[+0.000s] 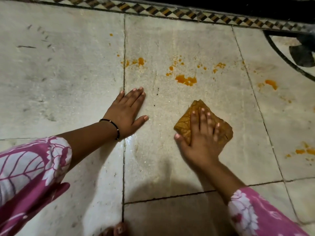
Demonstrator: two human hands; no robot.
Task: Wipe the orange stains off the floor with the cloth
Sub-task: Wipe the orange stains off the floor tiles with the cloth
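A folded brown-orange cloth (190,120) lies on the pale stone floor (68,74). My right hand (202,138) lies flat on top of it with fingers spread, pressing it down. My left hand (127,111) rests flat on the bare floor to the left, fingers straight, beside a tile joint. Orange stains dot the floor beyond both hands: a large blotch (186,80) just past the cloth, smaller spots (140,61) further left, one blot (271,83) to the right and more smears (305,151) at the right edge.
A chequered border strip (170,11) runs along the far side, with a dark area behind it. A black curved inlay (289,55) sits at the far right. My toes (117,229) show at the bottom edge. The floor near my left wrist looks wet.
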